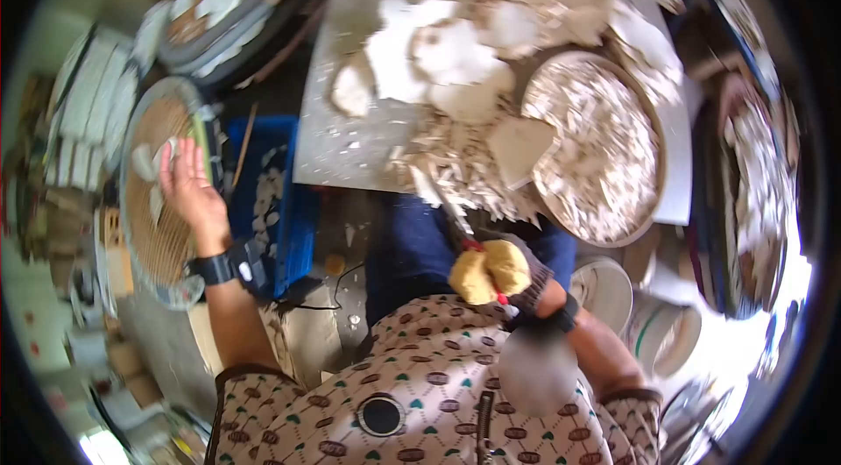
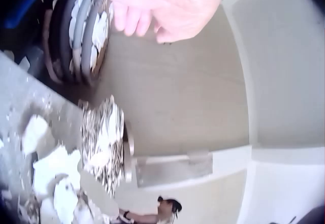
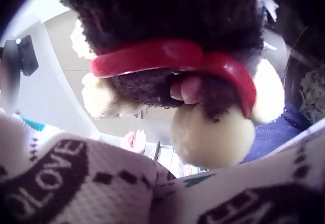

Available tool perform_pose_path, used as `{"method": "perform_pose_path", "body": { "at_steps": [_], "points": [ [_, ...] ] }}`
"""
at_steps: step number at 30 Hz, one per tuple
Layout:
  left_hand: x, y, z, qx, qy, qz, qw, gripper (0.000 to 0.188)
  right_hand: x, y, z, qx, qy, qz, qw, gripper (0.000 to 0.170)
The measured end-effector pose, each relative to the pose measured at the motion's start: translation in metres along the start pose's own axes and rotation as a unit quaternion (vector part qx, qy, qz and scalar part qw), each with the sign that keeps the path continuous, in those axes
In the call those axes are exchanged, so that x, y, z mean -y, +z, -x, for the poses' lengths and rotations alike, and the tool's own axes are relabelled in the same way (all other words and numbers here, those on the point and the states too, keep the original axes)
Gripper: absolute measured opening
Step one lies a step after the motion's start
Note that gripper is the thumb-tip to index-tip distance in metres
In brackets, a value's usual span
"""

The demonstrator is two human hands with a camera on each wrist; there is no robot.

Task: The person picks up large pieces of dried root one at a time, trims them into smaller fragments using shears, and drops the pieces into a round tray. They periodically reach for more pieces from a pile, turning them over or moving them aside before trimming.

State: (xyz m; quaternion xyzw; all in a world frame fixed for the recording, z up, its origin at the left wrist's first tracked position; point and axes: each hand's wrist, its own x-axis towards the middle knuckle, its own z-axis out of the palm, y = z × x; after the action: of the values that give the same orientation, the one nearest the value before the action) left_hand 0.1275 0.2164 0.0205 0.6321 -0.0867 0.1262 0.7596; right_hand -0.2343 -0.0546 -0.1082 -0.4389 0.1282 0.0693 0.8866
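My left hand (image 1: 193, 193) is bare, its fingers stretched out over a round woven tray (image 1: 166, 241) at the left. White flat pieces (image 1: 143, 163) lie on that tray, close by the fingertips. In front of my lap, my right hand (image 1: 526, 276) grips scissors (image 1: 454, 218), in a dark knitted glove with pale yellow padding (image 1: 491, 272) around its fingers. The red scissor handles (image 3: 152, 56) show close up in the right wrist view, with bare fingertips beside them. The blades point away from me, toward the table's near edge, by a heap of thin cut strips (image 1: 464, 171).
A metal table (image 1: 342, 145) carries broad pale sheets (image 1: 412, 44) and a round basin (image 1: 659, 149) full of white shreds. Between tray and table stands a blue crate (image 1: 302, 246) with white bits. Buckets (image 1: 604, 290) stand at the right. Another person (image 2: 165, 209) appears in the left wrist view.
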Motion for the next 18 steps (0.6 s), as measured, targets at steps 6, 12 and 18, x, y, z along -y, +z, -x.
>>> {"method": "perform_pose_path", "body": {
  "at_steps": [6,12,18],
  "points": [
    [0.021,0.182,0.11,0.519,-0.174,-0.067,0.834,0.03,0.078,0.053,0.014,0.01,-0.16,0.377,0.912,0.027],
    [0.064,0.255,0.18,0.601,0.031,-0.29,0.744,0.038,0.075,0.041,0.034,-0.034,-0.187,0.373,0.908,0.027],
    [0.039,0.246,0.152,0.6,-0.207,-0.122,0.763,0.023,0.062,0.025,0.038,-0.064,-0.151,0.317,0.934,0.025]
  ]
}}
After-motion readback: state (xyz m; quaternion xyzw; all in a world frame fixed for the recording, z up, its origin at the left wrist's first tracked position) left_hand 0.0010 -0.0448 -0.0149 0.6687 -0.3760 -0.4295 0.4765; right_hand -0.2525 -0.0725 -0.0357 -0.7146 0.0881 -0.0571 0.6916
